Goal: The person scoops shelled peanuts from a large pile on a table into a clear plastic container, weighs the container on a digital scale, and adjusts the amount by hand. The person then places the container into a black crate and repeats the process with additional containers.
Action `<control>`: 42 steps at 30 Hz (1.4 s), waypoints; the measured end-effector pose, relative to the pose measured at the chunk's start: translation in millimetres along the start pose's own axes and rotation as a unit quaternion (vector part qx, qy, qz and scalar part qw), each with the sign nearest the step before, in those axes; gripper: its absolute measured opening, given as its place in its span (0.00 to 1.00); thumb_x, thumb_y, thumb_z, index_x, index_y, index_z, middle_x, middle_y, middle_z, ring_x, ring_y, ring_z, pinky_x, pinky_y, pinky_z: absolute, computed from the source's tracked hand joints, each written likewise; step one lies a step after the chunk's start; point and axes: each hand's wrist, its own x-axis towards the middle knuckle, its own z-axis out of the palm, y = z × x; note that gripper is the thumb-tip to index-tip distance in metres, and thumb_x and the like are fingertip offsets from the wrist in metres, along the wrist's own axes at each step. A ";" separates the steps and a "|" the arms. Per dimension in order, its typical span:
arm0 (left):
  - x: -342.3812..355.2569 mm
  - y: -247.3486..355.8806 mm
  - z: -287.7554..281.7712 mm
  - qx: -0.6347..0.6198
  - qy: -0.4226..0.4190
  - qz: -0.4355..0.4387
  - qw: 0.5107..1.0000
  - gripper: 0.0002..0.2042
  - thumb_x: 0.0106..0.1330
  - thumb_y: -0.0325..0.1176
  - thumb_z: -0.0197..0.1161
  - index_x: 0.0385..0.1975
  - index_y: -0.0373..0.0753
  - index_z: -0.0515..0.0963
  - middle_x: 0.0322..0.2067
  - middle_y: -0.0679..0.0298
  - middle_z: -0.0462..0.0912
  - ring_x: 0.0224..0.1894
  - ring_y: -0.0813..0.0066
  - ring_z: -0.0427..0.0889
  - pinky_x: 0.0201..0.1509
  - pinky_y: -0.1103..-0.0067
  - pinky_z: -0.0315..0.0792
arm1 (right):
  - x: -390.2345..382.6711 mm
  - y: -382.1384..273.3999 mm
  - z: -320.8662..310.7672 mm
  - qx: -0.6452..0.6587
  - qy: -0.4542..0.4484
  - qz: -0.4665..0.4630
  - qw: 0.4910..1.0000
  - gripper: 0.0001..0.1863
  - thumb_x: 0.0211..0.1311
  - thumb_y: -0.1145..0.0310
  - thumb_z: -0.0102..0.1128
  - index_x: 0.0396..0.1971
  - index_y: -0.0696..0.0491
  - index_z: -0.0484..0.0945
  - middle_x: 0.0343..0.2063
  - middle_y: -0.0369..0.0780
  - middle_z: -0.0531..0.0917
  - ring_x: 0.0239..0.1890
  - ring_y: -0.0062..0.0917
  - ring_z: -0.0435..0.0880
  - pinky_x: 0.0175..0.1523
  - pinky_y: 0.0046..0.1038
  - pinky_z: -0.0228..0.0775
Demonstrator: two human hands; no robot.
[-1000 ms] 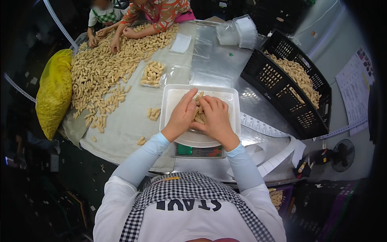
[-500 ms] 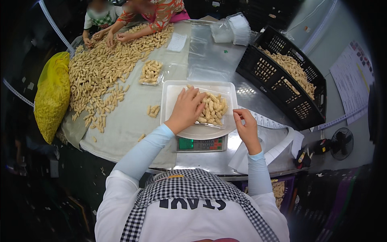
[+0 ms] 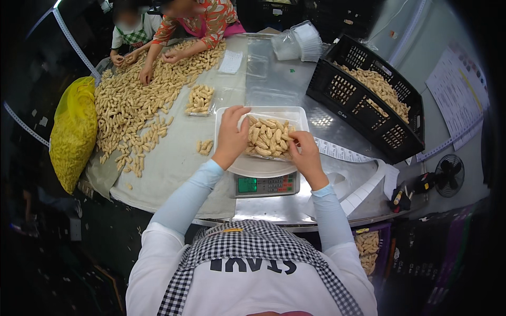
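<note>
A clear plastic tray heaped with peanuts (image 3: 268, 138) rests in the white weighing pan (image 3: 263, 169) of a scale (image 3: 266, 185) in front of me. At the left end of this heap is my left hand (image 3: 232, 136), open, its fingers stretched away from me and its thumb beside the peanuts. My right hand (image 3: 307, 158) is at the right end, with bent fingers and thumb closed in against the outermost peanuts. What its fingertips hold is too small to make out. A second filled clear tray (image 3: 200, 100) stands left of the pan, near a few loose peanuts (image 3: 204, 147).
A large peanut pile (image 3: 139, 100) covers the table's left, where two people's hands work. Beside it stands a full yellow mesh sack (image 3: 75, 137). At right are a black crate (image 3: 363, 95) of peanuts, a label strip (image 3: 348, 154) and a small fan (image 3: 449, 175). Stacked clear trays (image 3: 307, 42) lie behind.
My left hand has drawn back from the top of the peanuts to their left end. My right hand has moved left from the pan's rim to the right end of the heap.
</note>
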 end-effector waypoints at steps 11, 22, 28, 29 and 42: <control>-36.4 106.3 -95.2 -0.131 -0.199 0.108 0.965 0.10 0.57 0.19 0.57 0.39 0.33 0.77 0.38 0.58 0.79 0.40 0.66 0.78 0.42 0.78 0.72 | -26.4 -1.2 -2.6 -0.107 0.023 -0.012 0.994 0.08 0.50 0.78 0.60 0.32 0.56 0.74 0.31 0.43 0.76 0.35 0.37 0.74 0.42 0.34 0.66; -63.8 223.9 -150.6 -0.259 -0.095 0.311 0.910 0.06 0.54 0.27 0.61 0.28 0.30 0.79 0.31 0.58 0.80 0.30 0.68 0.77 0.28 0.76 0.72 | -52.8 -18.4 -26.0 -0.092 -0.007 0.038 0.995 0.08 0.56 0.76 0.57 0.36 0.58 0.75 0.32 0.41 0.78 0.34 0.32 0.77 0.42 0.31 0.68; -75.5 229.2 -130.0 -0.358 -0.128 0.260 0.888 0.05 0.52 0.25 0.62 0.26 0.31 0.79 0.30 0.58 0.79 0.30 0.69 0.76 0.25 0.78 0.70 | -92.6 -27.5 -29.9 -0.050 -0.053 0.083 0.994 0.05 0.57 0.77 0.57 0.35 0.58 0.77 0.32 0.41 0.80 0.33 0.30 0.78 0.41 0.29 0.70; -77.1 229.8 -132.5 -0.368 -0.174 0.242 0.881 0.04 0.52 0.25 0.62 0.26 0.32 0.79 0.30 0.58 0.79 0.30 0.69 0.77 0.26 0.78 0.70 | -96.1 -29.9 -29.8 -0.044 -0.052 0.088 0.994 0.05 0.57 0.77 0.57 0.35 0.58 0.77 0.32 0.41 0.80 0.32 0.30 0.79 0.40 0.28 0.70; -45.5 93.9 -240.3 -0.379 -0.486 -0.034 0.787 0.13 0.60 0.40 0.65 0.43 0.44 0.81 0.41 0.54 0.82 0.42 0.62 0.83 0.42 0.72 0.77 | -148.8 -33.1 -24.3 0.015 -0.110 0.147 0.983 0.06 0.58 0.78 0.58 0.36 0.59 0.77 0.27 0.42 0.80 0.27 0.25 0.80 0.33 0.24 0.71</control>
